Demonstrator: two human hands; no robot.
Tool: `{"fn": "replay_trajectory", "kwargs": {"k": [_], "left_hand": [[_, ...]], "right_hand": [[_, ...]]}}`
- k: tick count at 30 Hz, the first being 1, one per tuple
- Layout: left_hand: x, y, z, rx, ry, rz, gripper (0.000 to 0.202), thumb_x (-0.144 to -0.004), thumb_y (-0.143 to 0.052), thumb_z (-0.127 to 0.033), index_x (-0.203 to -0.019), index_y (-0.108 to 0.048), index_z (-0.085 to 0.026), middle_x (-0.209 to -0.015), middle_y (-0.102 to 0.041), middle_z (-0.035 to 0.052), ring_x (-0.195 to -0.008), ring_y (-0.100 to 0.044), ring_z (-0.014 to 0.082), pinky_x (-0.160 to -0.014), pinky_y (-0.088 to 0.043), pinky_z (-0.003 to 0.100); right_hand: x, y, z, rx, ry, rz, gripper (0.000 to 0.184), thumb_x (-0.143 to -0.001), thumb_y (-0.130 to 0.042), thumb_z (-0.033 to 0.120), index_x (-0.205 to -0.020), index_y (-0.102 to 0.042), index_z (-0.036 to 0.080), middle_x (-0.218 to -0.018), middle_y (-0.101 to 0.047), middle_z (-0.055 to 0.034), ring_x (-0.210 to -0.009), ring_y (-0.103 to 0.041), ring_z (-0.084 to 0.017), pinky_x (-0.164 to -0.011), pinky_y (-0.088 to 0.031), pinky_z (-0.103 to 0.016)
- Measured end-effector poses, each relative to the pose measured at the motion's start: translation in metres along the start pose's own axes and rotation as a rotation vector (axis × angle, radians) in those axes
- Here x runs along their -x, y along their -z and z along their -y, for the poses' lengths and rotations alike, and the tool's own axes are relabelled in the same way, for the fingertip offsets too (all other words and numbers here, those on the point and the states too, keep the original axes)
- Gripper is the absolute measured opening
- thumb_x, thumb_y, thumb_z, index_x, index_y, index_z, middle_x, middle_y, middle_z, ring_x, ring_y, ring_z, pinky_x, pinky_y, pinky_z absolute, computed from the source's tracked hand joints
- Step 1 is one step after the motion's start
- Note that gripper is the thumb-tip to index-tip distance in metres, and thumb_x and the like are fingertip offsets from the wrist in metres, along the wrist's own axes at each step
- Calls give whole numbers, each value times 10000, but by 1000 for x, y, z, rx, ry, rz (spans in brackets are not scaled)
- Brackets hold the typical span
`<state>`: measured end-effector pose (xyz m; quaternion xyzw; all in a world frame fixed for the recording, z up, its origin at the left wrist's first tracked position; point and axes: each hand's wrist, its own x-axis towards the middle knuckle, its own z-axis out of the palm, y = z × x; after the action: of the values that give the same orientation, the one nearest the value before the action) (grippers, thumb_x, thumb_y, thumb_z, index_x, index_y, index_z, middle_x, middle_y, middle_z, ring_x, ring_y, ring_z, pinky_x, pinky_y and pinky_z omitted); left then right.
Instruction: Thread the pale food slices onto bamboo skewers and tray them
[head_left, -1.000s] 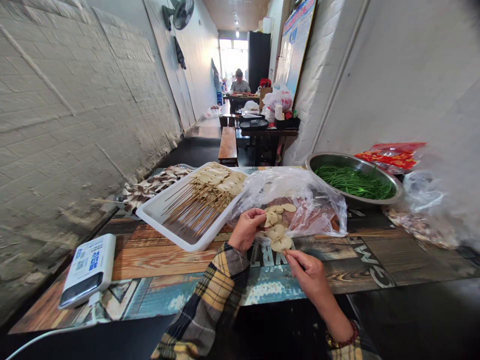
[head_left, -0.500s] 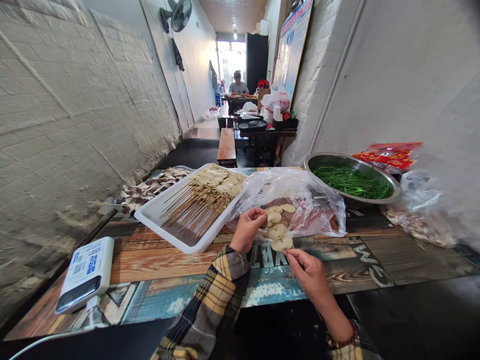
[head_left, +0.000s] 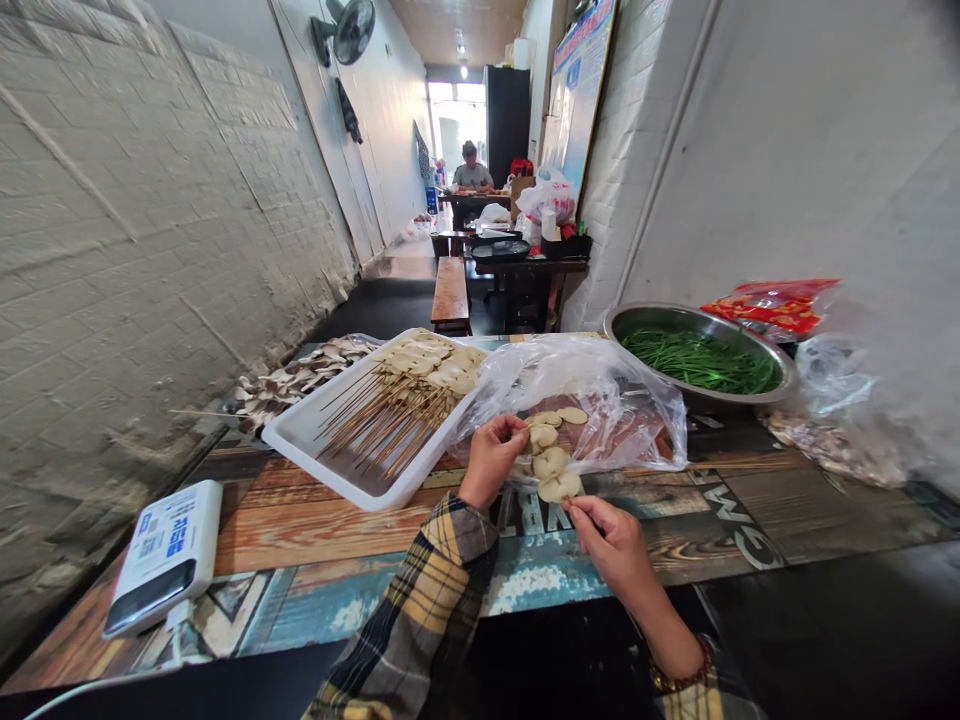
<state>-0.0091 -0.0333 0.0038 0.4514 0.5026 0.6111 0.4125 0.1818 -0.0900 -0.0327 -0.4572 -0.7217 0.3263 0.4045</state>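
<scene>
My right hand (head_left: 611, 540) is closed in a pinch on the lower end of a thin skewer, mostly hidden by my fingers and the food. Pale round slices (head_left: 560, 487), like potato, sit along it in a row. At the upper end of that row, my left hand (head_left: 495, 458) pinches at the edge of a pale slice. Just beyond, a clear plastic bag (head_left: 637, 425) lies open with a few loose slices (head_left: 573, 415) at its mouth. To the left stands a white tray (head_left: 300, 440) holding several finished skewers (head_left: 394, 420) of the same slices.
Greyish mushroom pieces (head_left: 289, 380) lie left of the tray. A metal bowl (head_left: 626, 325) of green chives (head_left: 697, 360) stands at the back right, beside a red packet (head_left: 780, 305) and another plastic bag (head_left: 832, 385). A white box-shaped device (head_left: 165, 555) with a cable sits front left. Someone sits far back.
The view has shifted slightly, so the things sit a little further left. Both hands keep nearly the same pose on the slices and skewer.
</scene>
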Motion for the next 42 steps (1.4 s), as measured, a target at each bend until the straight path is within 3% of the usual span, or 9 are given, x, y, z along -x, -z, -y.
{"fn": "replay_trajectory", "kwargs": {"k": [7,13,22,26,37,42], "left_hand": [[0,1,-3,-28,1,8,120,-661,-693,-244,-660,-638,-137,-617,-582,-10,-553,-477,87,-545,-350,211],[2,1,-2,-44,18,101,147,-683,-693,-259,-683,-637,-123,-601,-539,-25,-548,-438,71,-543,-326,206],[3,0,-2,199,161,177,348,-690,-754,-408,-899,-686,-140,-815,-656,27,-686,-548,103,-640,-407,216],[9,-2,-3,273,222,284,370,-625,-816,-389,-846,-671,-131,-765,-653,20,-645,-541,88,-624,-396,207],[10,-3,3,337,263,183,374,-525,-873,-339,-735,-644,-131,-650,-611,-16,-543,-490,63,-541,-354,194],[11,-4,1,357,305,200,377,-532,-873,-345,-760,-668,-126,-677,-632,0,-563,-511,71,-549,-366,197]], "right_hand": [[0,0,0,-10,0,14,343,-909,-481,367,-811,-716,137,-452,-520,36,-409,-508,-115,-482,-376,-216],[-1,1,-2,-70,-54,31,348,-913,-479,391,-799,-694,143,-460,-497,40,-429,-487,-111,-493,-368,-215],[-2,0,-13,-311,-188,33,374,-897,-502,464,-870,-667,129,-464,-462,55,-403,-371,-87,-427,-291,-206],[-2,-4,-17,-332,-199,44,403,-890,-514,497,-888,-666,124,-455,-444,60,-396,-345,-84,-413,-262,-206],[-4,-12,-23,-273,-105,44,447,-893,-487,532,-801,-671,136,-453,-457,48,-433,-400,-102,-476,-314,-222],[-4,-13,-25,-278,-100,31,451,-895,-485,530,-754,-663,140,-461,-453,43,-437,-401,-102,-474,-316,-222]]}}
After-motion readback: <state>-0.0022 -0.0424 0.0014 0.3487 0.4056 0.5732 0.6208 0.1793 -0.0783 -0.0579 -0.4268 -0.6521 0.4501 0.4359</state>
